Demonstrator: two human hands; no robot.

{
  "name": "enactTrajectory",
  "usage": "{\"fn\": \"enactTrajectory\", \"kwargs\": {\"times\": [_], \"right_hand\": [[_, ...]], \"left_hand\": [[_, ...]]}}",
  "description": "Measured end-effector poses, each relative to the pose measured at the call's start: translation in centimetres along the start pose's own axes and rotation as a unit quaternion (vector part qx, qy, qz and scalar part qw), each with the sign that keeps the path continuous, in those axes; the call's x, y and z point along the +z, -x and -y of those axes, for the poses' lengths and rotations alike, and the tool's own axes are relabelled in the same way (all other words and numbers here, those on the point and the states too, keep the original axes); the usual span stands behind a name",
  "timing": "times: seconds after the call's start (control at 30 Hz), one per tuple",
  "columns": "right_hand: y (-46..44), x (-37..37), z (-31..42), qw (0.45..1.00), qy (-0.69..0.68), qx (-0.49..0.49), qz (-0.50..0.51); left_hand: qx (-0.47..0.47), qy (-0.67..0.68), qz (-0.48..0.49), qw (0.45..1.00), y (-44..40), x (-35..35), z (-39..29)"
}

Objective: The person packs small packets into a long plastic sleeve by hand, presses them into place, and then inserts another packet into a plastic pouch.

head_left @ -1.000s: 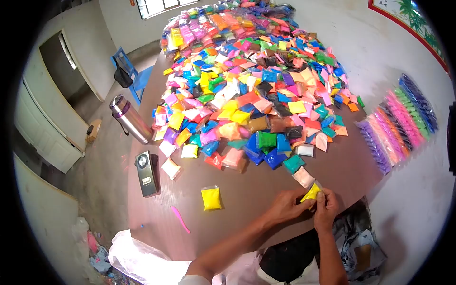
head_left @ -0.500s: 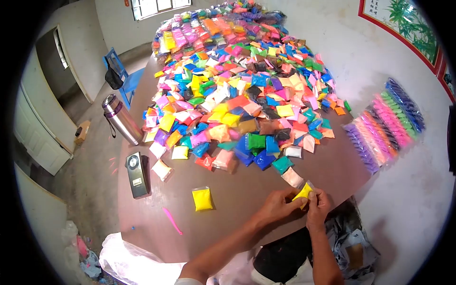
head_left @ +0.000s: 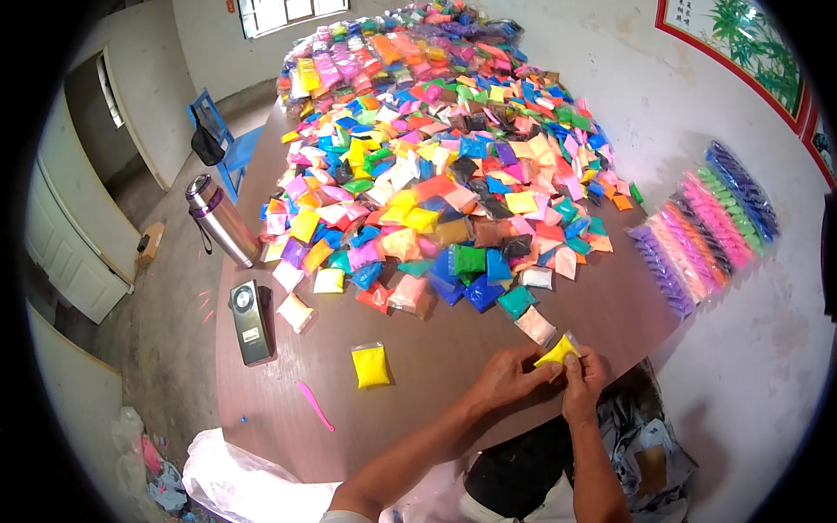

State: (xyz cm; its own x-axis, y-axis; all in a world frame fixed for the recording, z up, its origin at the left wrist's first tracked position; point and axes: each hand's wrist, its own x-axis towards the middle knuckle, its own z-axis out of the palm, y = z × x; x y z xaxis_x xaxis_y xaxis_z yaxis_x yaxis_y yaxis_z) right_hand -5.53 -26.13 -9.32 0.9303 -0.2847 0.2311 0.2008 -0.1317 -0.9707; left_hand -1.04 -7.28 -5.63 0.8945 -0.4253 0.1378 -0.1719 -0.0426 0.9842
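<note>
Between my two hands, over the near right part of the table, is a small clear packet with yellow filling (head_left: 555, 349). My left hand (head_left: 513, 376) pinches its lower left side. The thumb and fingers of my right hand (head_left: 584, 379) close on its right side. Just beyond my hands lies a packet with pale peach filling (head_left: 536, 328), with a teal packet (head_left: 517, 302) past it. Another yellow packet (head_left: 370, 366) lies flat by itself, left of my hands. Near it is a thin pink plastic tool (head_left: 315, 406).
A large heap of coloured packets (head_left: 410, 187) covers the far table (head_left: 296, 444). At left stand a steel flask (head_left: 225, 225) and a black device with a round dial (head_left: 252, 322). Rows of bagged coloured packets (head_left: 697, 231) lie along the right edge, near the wall.
The yellow packet between my hands has tilted and turned slightly, its bulk now lying flatter. My hands have barely moved, and the things on the table stay where they were.
</note>
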Motion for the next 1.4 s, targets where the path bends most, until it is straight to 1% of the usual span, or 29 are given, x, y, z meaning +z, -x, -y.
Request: {"fn": "enactTrajectory", "kwargs": {"times": [0.03,0.07,0.13,0.17,0.23,0.27,0.33,0.37,0.43,0.47,0.53,0.57,0.63,0.67,0.73,0.77,0.83,0.87,0.9,0.93,1.03,1.07,1.1,1.17,1.23,1.3,1.33,1.4], "right_hand": [[0.0,-0.1,-0.4,1.0,0.012,-0.02,0.0],[0.1,-0.1,-0.1,1.0,0.012,-0.019,-0.001],[0.3,0.1,0.8,0.998,0.018,0.001,0.055],[0.3,0.3,0.9,0.999,0.021,0.0,0.049],[0.4,0.3,1.2,0.999,0.004,-0.005,0.052],[0.3,0.5,1.6,0.999,0.009,-0.016,0.048],[0.3,0.7,1.9,0.999,0.019,0.0,0.042],[0.2,0.7,1.9,0.999,0.021,0.018,0.042],[0.2,0.4,1.8,0.998,0.03,0.02,0.042],[0.2,0.3,1.6,0.999,0.022,0.021,0.035],[0.3,0.2,1.2,0.999,0.013,0.022,0.027],[0.4,0.2,1.0,0.998,0.035,0.017,0.041],[0.5,0.4,1.3,0.997,0.058,0.013,0.057],[0.5,0.7,2.1,0.997,0.056,0.013,0.06],[0.2,1.0,2.7,0.996,0.058,0.018,0.061],[0.1,0.8,2.7,0.994,0.081,0.016,0.07],[0.7,0.7,2.7,0.991,0.11,0.026,0.075],[0.6,0.9,2.7,0.995,0.062,0.024,0.08],[0.6,1.0,2.6,0.996,0.013,0.022,0.085],[0.5,0.8,2.2,0.994,0.02,0.023,0.102],[0.6,0.9,1.5,0.994,0.004,0.037,0.101],[0.6,0.8,1.3,0.994,0.004,0.039,0.1],[0.5,0.8,1.1,0.995,0.001,0.038,0.089],[0.5,0.6,0.8,0.996,-0.002,0.037,0.078],[0.4,0.4,0.6,0.998,0.03,0.008,0.062],[0.4,0.9,1.2,0.999,0.021,0.006,0.043],[0.4,1.0,1.4,1.0,0.013,0.002,0.025],[0.5,1.1,0.9,1.0,0.017,0.003,0.024]], "left_hand": [[0.002,0.024,-0.007,1.0,0.0,0.1,-0.2],[0.001,0.025,-0.006,1.0,0.0,0.1,0.2],[-0.001,0.041,0.001,0.999,-0.1,0.3,1.7],[0.001,0.044,0.007,0.999,-0.1,0.5,2.2],[-0.004,0.131,-0.027,0.991,0.0,1.1,2.9],[-0.002,0.137,-0.02,0.99,0.0,1.0,2.9],[0.003,0.053,-0.014,0.998,-0.1,0.4,2.6],[0.006,0.057,-0.01,0.998,-0.1,0.3,2.4],[-0.007,0.006,-0.007,1.0,0.1,0.2,1.5],[-0.005,0.008,-0.005,1.0,0.1,0.2,0.6],[-0.04,0.012,-0.011,0.999,0.2,0.1,-0.8],[-0.04,0.012,-0.01,0.999,0.2,0.2,-0.4],[-0.033,0.075,-0.013,0.997,0.0,0.4,1.2],[-0.035,0.076,-0.014,0.996,0.0,0.4,1.8],[-0.014,0.118,-0.034,0.992,0.0,0.8,3.0],[-0.019,0.125,-0.029,0.992,0.0,1.0,3.3],[-0.041,0.181,-0.02,0.982,-0.2,0.4,3.7],[-0.024,0.147,-0.027,0.988,-0.4,0.0,3.1],[-0.027,0.151,-0.025,0.988,-0.4,-0.1,2.6],[-0.029,0.154,-0.027,0.987,-0.3,-0.3,2.1],[-0.032,0.147,-0.037,0.988,-0.4,-0.4,2.7],[-0.06,0.164,-0.037,0.984,-0.5,-0.5,2.5],[-0.086,0.179,-0.038,0.979,-0.6,-0.5,2.3],[-0.091,0.176,-0.023,0.98,-0.7,-1.1,2.2],[-0.096,0.172,-0.01,0.98,-0.6,-1.3,1.6],[-0.062,0.038,0.026,0.997,-0.4,-1.2,0.3],[-0.062,0.038,0.026,0.997,-0.4,-1.1,0.5],[-0.042,0.089,0.043,0.994,-0.5,-1.0,1.2]]}}
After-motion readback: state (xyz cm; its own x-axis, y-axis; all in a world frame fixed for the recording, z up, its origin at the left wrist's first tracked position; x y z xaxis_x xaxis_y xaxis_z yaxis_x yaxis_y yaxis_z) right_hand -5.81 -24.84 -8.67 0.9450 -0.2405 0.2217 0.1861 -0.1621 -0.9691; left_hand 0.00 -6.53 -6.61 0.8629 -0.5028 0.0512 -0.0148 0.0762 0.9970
